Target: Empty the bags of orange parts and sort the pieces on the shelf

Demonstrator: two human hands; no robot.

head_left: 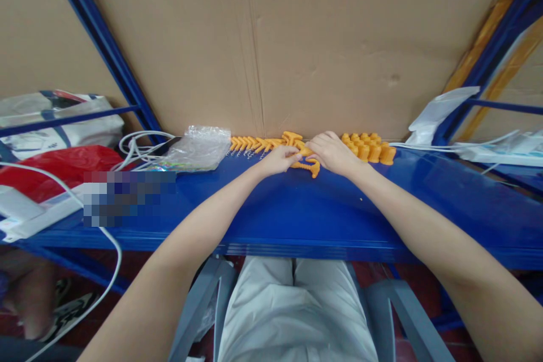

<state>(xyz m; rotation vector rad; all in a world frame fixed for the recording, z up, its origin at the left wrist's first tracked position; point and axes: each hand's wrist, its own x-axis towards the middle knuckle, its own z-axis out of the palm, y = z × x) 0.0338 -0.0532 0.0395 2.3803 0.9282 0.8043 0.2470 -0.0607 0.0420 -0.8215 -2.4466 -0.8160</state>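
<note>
My left hand [278, 160] and my right hand [333, 151] meet at the back of the blue table, fingers closed on an orange plastic piece [304, 149], mostly covered by the fingers. Just below them lies an orange T-handled piece with a ridged shaft [314, 168]. Another orange T-shaped piece [292, 137] sits right behind my left hand. Left of it runs a row of orange handles [246, 143] with thin metal spirals [249, 153] pointing toward me. Beside my right hand stand several orange cap-like pieces [373, 150], grouped in rows.
A clear plastic bag [201, 150] lies left of the row. White cables [138, 147], a red bag [76, 167] and a white power strip [46, 212] are farther left. Cardboard [318, 39] walls the back; blue posts [106, 39] frame it. White plastic [436, 116] stands at right.
</note>
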